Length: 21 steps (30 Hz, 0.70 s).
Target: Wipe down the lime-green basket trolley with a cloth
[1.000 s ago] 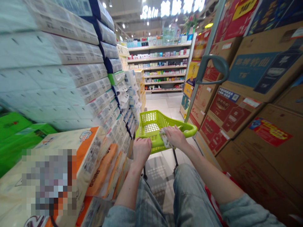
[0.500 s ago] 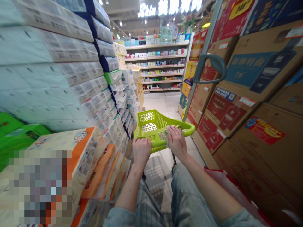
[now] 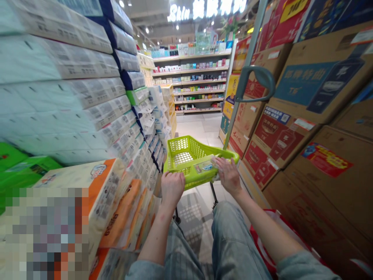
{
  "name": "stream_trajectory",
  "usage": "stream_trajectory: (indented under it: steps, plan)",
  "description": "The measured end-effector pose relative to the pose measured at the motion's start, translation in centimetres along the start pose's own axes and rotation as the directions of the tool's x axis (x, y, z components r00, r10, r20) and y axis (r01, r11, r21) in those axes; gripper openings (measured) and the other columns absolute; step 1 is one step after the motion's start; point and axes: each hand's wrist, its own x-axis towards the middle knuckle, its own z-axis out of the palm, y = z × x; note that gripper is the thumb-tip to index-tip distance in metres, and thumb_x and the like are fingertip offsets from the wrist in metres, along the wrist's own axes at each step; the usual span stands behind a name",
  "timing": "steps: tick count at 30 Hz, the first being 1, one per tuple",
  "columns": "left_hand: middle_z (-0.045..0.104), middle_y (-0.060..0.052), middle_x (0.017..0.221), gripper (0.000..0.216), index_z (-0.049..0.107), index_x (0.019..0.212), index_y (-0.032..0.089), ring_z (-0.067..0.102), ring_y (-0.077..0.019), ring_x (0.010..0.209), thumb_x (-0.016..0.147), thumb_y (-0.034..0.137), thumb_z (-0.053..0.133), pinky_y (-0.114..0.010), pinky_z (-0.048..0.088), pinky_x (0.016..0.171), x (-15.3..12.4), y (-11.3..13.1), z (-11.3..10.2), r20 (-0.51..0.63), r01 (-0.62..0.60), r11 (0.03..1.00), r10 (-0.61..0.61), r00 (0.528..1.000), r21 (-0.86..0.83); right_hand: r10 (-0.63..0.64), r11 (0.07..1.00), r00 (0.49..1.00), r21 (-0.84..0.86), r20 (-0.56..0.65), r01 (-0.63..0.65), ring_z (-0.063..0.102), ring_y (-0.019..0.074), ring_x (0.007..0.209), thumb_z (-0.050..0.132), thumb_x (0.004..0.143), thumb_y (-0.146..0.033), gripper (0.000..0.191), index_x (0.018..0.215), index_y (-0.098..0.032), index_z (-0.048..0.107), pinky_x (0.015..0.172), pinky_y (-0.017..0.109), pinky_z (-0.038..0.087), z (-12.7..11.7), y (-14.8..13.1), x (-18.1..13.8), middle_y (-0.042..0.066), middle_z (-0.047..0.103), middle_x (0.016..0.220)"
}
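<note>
Gripping the near rim of a lime-green cart basket (image 3: 201,149) here: the person's left hand (image 3: 173,186) has its fingers curled over the edge, tips out of sight. Right hand (image 3: 229,175) is clutching a crumpled pale wipe (image 3: 216,162) around the handle; most of it's under the fingers, so can't really make out its shape. Sticker (image 3: 208,166) just beside it, too small to read. Basket's hard plastic full of little holes, on thin dark legs (image 3: 213,192), one partly behind the jeans (image 3: 233,237). Off left, soft plastic-wrapped packs (image 3: 96,70) piled high, nearest one blurred into blocks. Right side's printed cardboard boxes (image 3: 323,77), cut off by the edge.
</note>
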Motion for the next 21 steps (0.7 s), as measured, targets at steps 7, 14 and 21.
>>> stream_trajectory:
  steps: [7,14,21]
  plan:
    - [0.066,-0.006,0.065,0.038,0.063,0.066,0.017,0.056,-0.0187,0.065,0.092,0.023,0.035,-0.038,0.035,0.084,0.2,0.5,0.4,-0.032,0.017,1.0,-0.017,0.999,0.002,0.187,0.982,0.981,-0.043,0.047,-0.185,0.059,0.0228,0.107,0.031,0.095,-0.027,0.035,0.105,-0.013,0.062,0.108,0.049,0.03,-0.5,3.6,1.5,0.013,0.068,0.104]
    - [0.065,-0.006,0.065,0.04,0.063,0.066,0.016,0.056,-0.0193,0.065,0.093,0.024,0.034,-0.04,0.035,0.084,0.4,2.0,0.9,-0.047,0.082,0.997,-0.082,0.996,-0.002,0.294,0.952,0.953,0.112,-0.069,-0.286,0.052,0.0205,0.118,0.031,0.096,-0.024,0.034,0.116,-0.017,0.057,0.11,0.05,0.027,1.6,-4.3,2.3,0.01,0.064,0.117]
    - [0.065,-0.006,0.068,0.038,0.062,0.071,0.017,0.057,-0.0191,0.068,0.094,0.024,0.033,-0.039,0.034,0.083,0.2,2.2,0.8,-0.04,0.06,0.998,-0.061,0.997,-0.016,-0.005,0.988,0.995,0.154,0.1,-0.011,0.048,0.0193,0.124,0.039,0.092,-0.018,0.034,0.121,-0.015,0.056,0.11,0.043,0.031,1.3,-8.2,3.0,0.01,0.06,0.126]
